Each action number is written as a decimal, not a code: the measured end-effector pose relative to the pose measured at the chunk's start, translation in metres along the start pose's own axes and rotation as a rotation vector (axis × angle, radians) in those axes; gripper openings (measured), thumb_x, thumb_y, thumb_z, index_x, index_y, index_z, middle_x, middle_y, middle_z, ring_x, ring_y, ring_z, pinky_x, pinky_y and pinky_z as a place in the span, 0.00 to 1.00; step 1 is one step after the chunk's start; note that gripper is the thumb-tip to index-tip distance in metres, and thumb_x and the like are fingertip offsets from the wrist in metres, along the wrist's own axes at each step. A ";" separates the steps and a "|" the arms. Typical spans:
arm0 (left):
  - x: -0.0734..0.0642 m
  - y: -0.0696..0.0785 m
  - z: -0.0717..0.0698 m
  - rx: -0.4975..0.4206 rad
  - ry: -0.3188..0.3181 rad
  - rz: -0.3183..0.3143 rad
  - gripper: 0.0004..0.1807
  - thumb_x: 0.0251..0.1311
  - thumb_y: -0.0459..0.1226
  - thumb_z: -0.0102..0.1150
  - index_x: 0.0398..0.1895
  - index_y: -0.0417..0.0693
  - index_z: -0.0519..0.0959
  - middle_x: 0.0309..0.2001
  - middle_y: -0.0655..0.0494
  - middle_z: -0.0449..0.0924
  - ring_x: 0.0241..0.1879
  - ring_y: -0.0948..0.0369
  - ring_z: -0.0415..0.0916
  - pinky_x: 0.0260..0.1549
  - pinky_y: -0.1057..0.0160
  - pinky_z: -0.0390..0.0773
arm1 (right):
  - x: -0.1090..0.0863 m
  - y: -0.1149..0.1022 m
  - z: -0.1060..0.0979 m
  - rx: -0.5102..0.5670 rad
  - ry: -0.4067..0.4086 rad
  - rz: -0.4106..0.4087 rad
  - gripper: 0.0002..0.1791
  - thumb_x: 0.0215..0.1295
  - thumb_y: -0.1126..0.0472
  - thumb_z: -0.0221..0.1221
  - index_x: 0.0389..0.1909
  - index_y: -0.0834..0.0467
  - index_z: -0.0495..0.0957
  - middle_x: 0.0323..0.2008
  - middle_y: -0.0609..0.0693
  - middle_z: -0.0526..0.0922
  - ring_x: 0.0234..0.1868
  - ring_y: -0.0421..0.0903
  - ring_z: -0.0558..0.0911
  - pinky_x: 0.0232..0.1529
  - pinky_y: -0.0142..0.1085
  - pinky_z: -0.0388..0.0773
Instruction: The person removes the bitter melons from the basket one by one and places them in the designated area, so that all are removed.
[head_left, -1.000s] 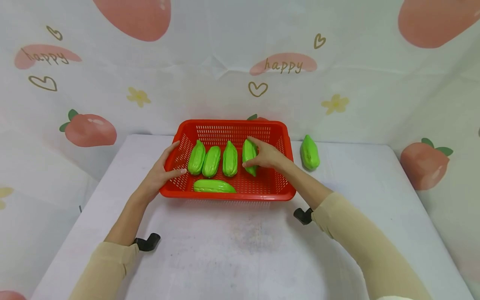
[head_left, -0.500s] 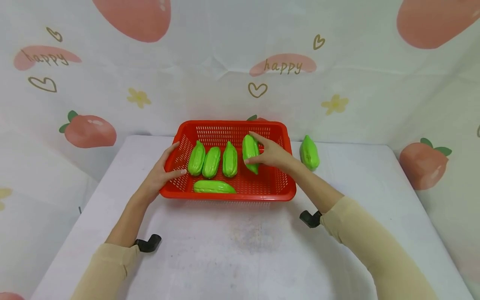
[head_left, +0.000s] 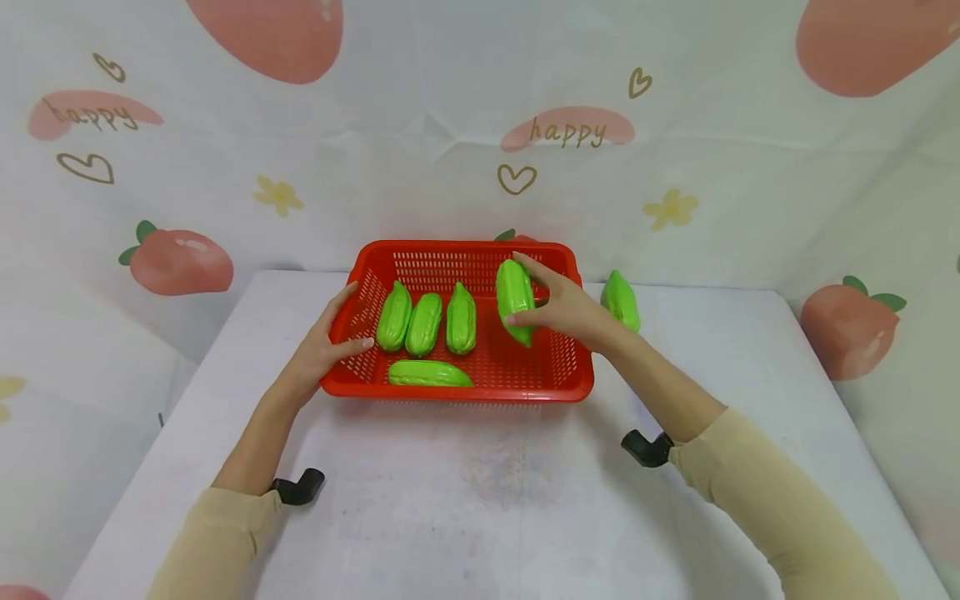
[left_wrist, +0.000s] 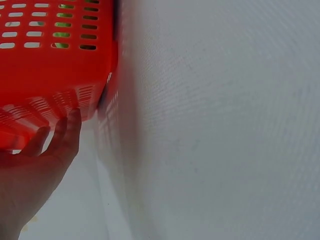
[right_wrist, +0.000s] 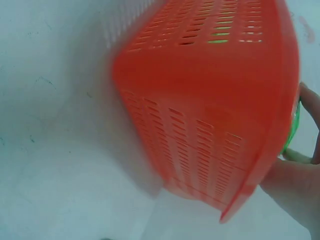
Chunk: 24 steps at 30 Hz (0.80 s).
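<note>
Lying in the red basket (head_left: 457, 394) are four green vegetables (head_left: 461, 321).

"happy" on left pink patch (head_left: 95, 113), "happy" on right pink patch (head_left: 567, 128), backdrop (head_left: 420, 196)

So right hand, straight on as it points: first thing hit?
Likely the far wall of the red basket, met by the right hand or the green vegetable it holds. Height is unclear; if above that wall, the printed backdrop.
</note>
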<state>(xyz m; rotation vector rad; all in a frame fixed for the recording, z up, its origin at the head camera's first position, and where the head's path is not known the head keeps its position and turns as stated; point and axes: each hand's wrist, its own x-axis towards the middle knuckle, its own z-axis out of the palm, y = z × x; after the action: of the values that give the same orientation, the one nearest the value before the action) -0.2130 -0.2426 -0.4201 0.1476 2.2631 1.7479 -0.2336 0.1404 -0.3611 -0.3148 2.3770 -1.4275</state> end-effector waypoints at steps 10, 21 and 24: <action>0.001 0.001 0.000 0.012 0.003 -0.015 0.48 0.66 0.40 0.60 0.79 0.78 0.41 0.75 0.49 0.51 0.63 0.47 0.63 0.45 0.62 0.82 | -0.012 -0.003 -0.017 0.042 0.010 -0.030 0.53 0.58 0.55 0.71 0.78 0.38 0.49 0.70 0.50 0.62 0.57 0.52 0.74 0.56 0.47 0.75; 0.002 0.000 -0.001 0.021 0.011 -0.022 0.49 0.65 0.39 0.61 0.79 0.75 0.41 0.72 0.47 0.55 0.60 0.49 0.66 0.44 0.61 0.82 | -0.024 0.008 -0.043 0.041 0.018 0.004 0.51 0.61 0.54 0.68 0.79 0.39 0.48 0.72 0.51 0.60 0.67 0.57 0.67 0.60 0.53 0.72; 0.002 0.000 0.000 0.024 0.008 -0.020 0.49 0.65 0.39 0.61 0.79 0.74 0.41 0.72 0.47 0.55 0.60 0.48 0.66 0.44 0.60 0.82 | -0.027 0.011 -0.050 0.017 0.017 0.025 0.50 0.62 0.53 0.67 0.79 0.37 0.47 0.74 0.51 0.57 0.67 0.60 0.68 0.59 0.56 0.72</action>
<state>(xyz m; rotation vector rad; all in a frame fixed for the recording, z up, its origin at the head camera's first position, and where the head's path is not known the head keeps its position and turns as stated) -0.2152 -0.2425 -0.4205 0.1225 2.2836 1.7153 -0.2289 0.1955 -0.3448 -0.2687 2.3725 -1.4443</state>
